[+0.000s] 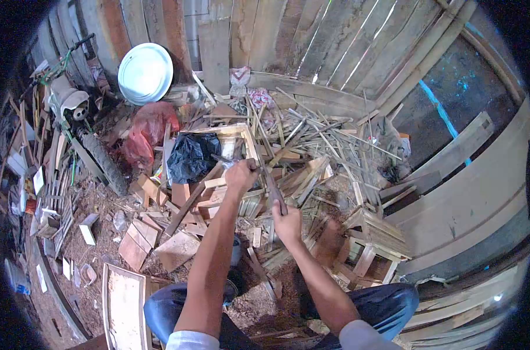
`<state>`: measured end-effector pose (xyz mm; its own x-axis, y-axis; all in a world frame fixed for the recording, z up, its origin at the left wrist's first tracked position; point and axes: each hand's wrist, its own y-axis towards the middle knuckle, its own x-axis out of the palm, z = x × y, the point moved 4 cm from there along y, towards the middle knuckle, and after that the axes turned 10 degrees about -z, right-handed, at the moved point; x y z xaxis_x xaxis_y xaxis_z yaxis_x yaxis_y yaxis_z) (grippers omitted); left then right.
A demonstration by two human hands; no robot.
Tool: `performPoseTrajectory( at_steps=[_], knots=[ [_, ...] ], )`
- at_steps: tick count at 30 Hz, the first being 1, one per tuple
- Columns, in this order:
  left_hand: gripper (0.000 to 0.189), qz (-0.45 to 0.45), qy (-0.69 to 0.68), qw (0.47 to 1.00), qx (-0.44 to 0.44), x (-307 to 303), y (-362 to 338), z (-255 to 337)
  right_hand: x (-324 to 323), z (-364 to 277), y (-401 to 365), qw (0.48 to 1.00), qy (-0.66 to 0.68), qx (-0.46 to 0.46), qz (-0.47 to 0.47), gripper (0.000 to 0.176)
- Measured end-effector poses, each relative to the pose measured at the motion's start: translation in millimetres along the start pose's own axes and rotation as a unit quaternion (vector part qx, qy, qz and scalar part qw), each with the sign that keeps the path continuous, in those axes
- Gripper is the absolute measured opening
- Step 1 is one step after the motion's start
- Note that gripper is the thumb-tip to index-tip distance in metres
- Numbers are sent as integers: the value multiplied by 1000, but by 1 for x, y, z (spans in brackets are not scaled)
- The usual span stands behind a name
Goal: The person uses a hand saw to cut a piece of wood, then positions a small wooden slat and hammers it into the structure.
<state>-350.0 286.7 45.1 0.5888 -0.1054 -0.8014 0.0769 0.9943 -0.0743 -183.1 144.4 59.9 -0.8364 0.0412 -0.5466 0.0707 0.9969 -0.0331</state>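
My right hand (288, 223) is closed round the lower end of a dark, narrow wooden piece (271, 185) in the middle of the view. Farther up and to the left, my left hand (241, 175) is closed near the upper part of that piece; what its fingers grip is too small to make out. A black plastic bag (192, 156) lies just left of my left hand, in a pale wooden frame (244, 132). Scrap wood and thin sticks lie beneath and around both hands.
A white round basin (145, 74) leans on the plank wall. Left of the frame is a red plastic bag (150, 131). A small wooden stool (377, 240) stands right of my knees' front, a pale panel (125, 303) at lower left. Long boards (463, 204) line the right side.
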Motion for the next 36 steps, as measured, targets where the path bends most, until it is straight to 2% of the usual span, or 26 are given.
performPoseTrajectory(
  at_steps=[2,4,5,6,7,9,10,12,15,16,18,21,22,23,25,27,31,32,36],
  knots=[
    [33,-10,-4,1000,-8,1,0,1,-7,-5,-18,1000,19,10,-5,48],
    [33,-21,-5,1000,-10,0,-1,4,-10,38,-69,980,-154,-87,88,49],
    [33,-26,-2,1000,-17,-4,-1,4,-21,25,-95,997,-48,-21,53,49],
    [24,-19,-12,999,-23,-5,-4,8,-32,5,-114,997,55,45,14,49],
    [24,-16,-15,999,-28,-5,-5,7,-26,14,-104,998,52,43,9,49],
    [25,17,-3,1000,2,-4,-5,8,-10,16,-71,995,-55,-38,76,49],
    [25,16,0,1000,3,-4,-3,9,-1,17,-46,999,18,27,39,50],
    [27,9,-7,1000,-5,-4,-1,7,5,8,0,999,0,33,22,50],
    [27,-1,-8,1000,-8,0,-1,5,-11,3,-38,999,36,21,25,49],
    [27,0,-7,1000,-9,0,-1,4,-13,24,-63,999,-45,3,16,47],
    [28,-10,-11,1000,-4,-4,-1,6,-33,3,-109,996,85,-9,38,46],
    [29,-20,-2,1000,1,2,-4,2,-15,22,-80,996,3,-64,60,45],
    [30,1,-4,1000,11,3,-4,3,-3,33,-56,995,-59,-22,76,46],
    [31,24,-5,999,21,4,-3,1,-3,23,-38,995,-57,-22,78,46],
    [32,35,22,999,27,1,-7,-2,1,7,-9,997,59,29,35,46],
    [30,55,27,994,92,-5,-13,12,1,8,-8,997,57,19,46,48],
    [25,125,122,980,94,-11,-23,20,5,16,-7,998,23,30,41,50],
    [38,97,135,984,68,-3,-12,10,6,17,-8,998,7,43,39,50],
    [50,133,214,963,100,1,11,5,7,13,-9,997,54,26,46,48]
  ],
)
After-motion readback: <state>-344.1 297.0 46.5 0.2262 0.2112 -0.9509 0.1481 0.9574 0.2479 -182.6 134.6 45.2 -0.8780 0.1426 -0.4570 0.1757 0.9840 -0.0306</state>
